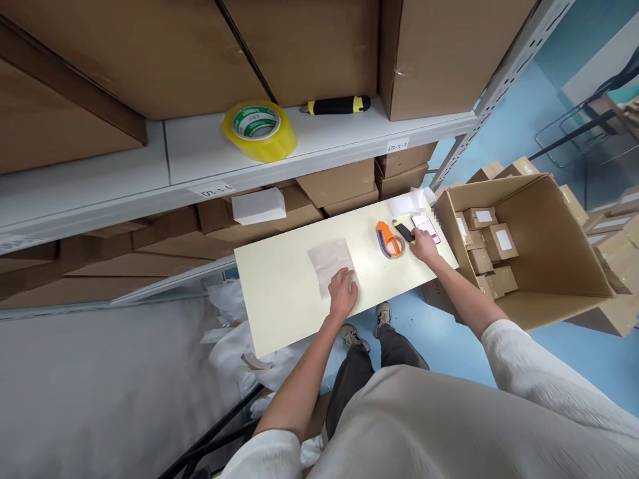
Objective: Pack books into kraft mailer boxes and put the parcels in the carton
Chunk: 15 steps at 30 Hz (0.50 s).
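Observation:
My left hand (343, 291) rests with fingers stretched out on the near edge of a thin translucent bag (330, 263) that lies flat on a pale yellow board (279, 299). My right hand (424, 247) is farther right on the board, fingers curled around a dark handle with a yellow tip (403, 231). An orange tape dispenser (388, 240) lies just left of that hand. A phone with a pink screen (426, 227) lies just beyond it.
A large open carton (549, 266) with several small labelled boxes stands to the right. On the grey shelf (200, 153) above sit a yellow tape roll (259, 130) and a black-and-yellow knife (339, 104). Cartons fill the shelves. White packing bags (234, 332) lie below the board.

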Available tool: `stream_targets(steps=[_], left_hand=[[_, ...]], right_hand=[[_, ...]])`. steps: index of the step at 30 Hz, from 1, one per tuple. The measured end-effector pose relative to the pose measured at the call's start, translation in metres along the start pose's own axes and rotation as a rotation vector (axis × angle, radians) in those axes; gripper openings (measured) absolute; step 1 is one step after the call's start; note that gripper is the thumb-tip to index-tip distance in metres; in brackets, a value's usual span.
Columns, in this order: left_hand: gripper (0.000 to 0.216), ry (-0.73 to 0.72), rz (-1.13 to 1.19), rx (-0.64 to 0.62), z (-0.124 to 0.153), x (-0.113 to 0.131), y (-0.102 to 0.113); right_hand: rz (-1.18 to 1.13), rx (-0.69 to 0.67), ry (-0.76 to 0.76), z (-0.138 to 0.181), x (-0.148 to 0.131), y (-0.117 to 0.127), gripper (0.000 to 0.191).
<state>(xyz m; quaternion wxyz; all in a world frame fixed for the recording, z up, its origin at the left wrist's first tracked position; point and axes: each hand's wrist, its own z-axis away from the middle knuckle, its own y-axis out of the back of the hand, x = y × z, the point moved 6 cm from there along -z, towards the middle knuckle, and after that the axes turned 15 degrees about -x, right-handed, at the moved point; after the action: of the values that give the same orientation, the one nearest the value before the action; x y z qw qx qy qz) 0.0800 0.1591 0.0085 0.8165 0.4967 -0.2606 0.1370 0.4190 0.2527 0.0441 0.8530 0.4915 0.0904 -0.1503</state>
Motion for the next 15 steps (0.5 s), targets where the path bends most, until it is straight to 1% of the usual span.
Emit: stream_targets(steps=[2,4,5,7,9,11,13,15], left_hand=[[0.045,-0.001,0.006,0.002,-0.002,0.002,0.001],[0.046,-0.005,0.016,0.005,-0.002,0.005,0.002],[0.046,-0.005,0.021,0.007,-0.002,0.005,0.003],[0.046,-0.004,0.026,0.011,0.0,0.005,0.007],[0.046,-0.003,0.031,0.019,0.003,0.002,0.011],[0.046,-0.003,0.039,0.035,0.009,-0.006,0.017],[0.046,0.003,0.05,0.055,0.017,-0.019,0.022],[0.046,0.015,0.062,0.071,0.028,-0.036,0.027]], right_hand=[[-0.14,0.054,0.009,0.004,-0.001,0.012,0.043],[-0.354,0.088,0.044,0.008,-0.008,0.021,0.051],[-0.482,0.086,0.073,0.009,-0.015,0.022,0.054],[-0.746,0.033,0.147,0.011,-0.037,0.02,0.055],[-0.977,-0.065,0.218,0.014,-0.066,0.011,0.05],[-1.138,-0.174,0.248,0.017,-0.096,-0.003,0.041],[-1.222,-0.254,0.236,0.022,-0.123,-0.02,0.031],[-1.232,-0.289,0.212,0.028,-0.146,-0.038,0.023]])
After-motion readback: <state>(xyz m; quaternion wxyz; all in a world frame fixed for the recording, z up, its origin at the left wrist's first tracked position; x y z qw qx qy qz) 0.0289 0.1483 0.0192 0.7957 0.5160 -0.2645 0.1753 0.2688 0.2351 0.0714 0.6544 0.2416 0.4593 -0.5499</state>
